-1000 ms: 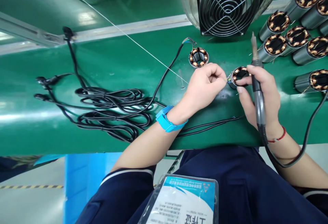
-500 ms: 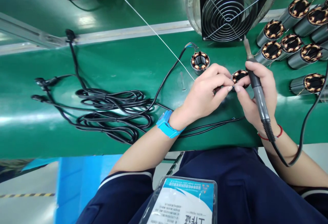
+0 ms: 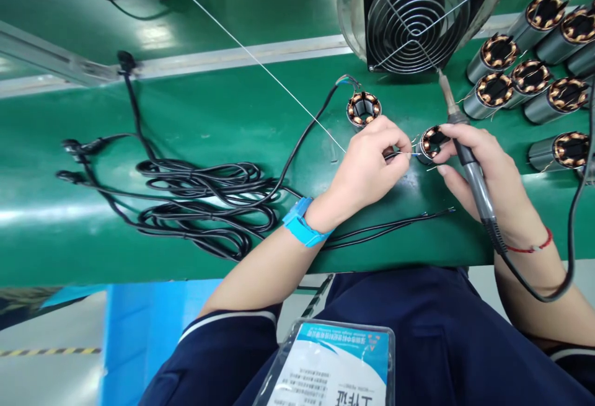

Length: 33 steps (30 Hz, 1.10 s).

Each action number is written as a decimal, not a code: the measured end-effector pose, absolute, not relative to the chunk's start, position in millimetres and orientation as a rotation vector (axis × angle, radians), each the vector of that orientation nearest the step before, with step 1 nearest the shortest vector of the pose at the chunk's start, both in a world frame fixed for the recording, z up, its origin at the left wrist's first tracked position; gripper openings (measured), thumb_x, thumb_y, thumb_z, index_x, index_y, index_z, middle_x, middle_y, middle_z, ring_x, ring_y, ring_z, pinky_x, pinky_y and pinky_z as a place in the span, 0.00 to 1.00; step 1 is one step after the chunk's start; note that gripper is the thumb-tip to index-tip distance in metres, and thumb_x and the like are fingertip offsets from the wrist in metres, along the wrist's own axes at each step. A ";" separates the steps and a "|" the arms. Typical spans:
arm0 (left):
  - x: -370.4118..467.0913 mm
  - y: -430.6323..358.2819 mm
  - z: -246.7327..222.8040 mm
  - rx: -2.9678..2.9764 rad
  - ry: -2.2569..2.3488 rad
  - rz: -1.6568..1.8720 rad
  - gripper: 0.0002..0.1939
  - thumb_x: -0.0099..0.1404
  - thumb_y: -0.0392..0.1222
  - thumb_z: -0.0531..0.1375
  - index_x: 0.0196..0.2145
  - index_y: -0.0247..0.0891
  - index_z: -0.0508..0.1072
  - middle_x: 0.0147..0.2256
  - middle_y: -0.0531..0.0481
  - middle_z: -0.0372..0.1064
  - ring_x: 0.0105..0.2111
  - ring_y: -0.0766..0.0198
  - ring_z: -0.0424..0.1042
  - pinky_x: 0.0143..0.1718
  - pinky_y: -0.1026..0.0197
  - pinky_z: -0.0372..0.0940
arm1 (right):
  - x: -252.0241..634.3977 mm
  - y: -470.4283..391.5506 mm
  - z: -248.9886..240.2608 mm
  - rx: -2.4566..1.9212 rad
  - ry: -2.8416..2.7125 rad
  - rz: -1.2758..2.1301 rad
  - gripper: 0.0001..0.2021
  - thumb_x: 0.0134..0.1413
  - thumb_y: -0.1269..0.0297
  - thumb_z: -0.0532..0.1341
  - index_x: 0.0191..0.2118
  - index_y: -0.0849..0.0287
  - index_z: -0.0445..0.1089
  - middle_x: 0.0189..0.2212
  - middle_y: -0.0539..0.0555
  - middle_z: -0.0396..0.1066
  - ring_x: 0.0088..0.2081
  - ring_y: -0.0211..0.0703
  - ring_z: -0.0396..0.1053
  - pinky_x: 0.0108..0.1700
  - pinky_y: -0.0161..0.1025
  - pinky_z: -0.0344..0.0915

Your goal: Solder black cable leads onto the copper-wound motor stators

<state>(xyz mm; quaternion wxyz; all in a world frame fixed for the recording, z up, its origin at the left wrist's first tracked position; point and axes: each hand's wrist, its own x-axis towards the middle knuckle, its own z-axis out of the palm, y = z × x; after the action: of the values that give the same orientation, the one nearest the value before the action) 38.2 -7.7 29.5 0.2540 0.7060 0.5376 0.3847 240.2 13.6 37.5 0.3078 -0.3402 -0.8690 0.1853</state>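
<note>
My left hand (image 3: 372,161) is closed in a pinch on a black cable (image 3: 392,154) whose thin wire ends point right. Those ends reach a copper-wound stator (image 3: 425,145) standing between my hands. With my right hand (image 3: 488,170) I hold a soldering iron (image 3: 476,183), its tip pointing up toward the fan; my thumb and index finger are beside that stator. Another stator (image 3: 363,110), with a cable's coloured wires at its top, stands just above my left hand.
A fan with a wire guard (image 3: 415,22) stands at the back. Several stators (image 3: 493,90) fill the right side. Coiled black cables (image 3: 204,201) lie at left, and two cable ends (image 3: 395,227) lie near the front edge. A thin white line crosses diagonally.
My hands have moved apart. The right hand has shifted right with the iron, uncovering more of the stator and the wire ends. My left hand has moved slightly left.
</note>
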 end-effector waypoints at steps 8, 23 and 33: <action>37.5 -4.9 29.9 1.834 1.488 1.042 0.08 0.55 0.27 0.56 0.25 0.37 0.70 0.29 0.51 0.68 0.32 0.66 0.65 0.33 0.61 0.62 | 234.5 22.1 42.5 -0.805 -2.252 0.567 0.24 0.57 0.70 0.59 0.59 0.49 0.59 0.37 0.49 0.73 0.45 0.45 0.71 0.52 0.50 0.67; 40.3 -5.0 27.5 1.804 1.453 1.087 0.06 0.55 0.29 0.57 0.25 0.37 0.70 0.28 0.52 0.66 0.30 0.67 0.64 0.30 0.62 0.62 | 224.0 20.4 25.2 -0.973 -2.192 0.303 0.22 0.57 0.65 0.62 0.57 0.50 0.60 0.35 0.50 0.75 0.40 0.50 0.71 0.44 0.51 0.69; 45.1 -6.8 26.3 1.868 1.463 1.036 0.07 0.57 0.29 0.56 0.26 0.38 0.68 0.30 0.52 0.66 0.31 0.66 0.65 0.34 0.59 0.65 | 245.3 -22.5 19.6 -0.968 -1.682 0.345 0.16 0.57 0.59 0.62 0.51 0.54 0.72 0.34 0.53 0.75 0.27 0.42 0.74 0.32 0.44 0.73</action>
<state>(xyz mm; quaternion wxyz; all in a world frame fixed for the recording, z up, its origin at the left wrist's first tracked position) 45.1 -6.8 26.3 0.2727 0.6942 0.5436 0.3849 245.3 -22.5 19.6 0.5524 -0.4093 -0.7113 0.1459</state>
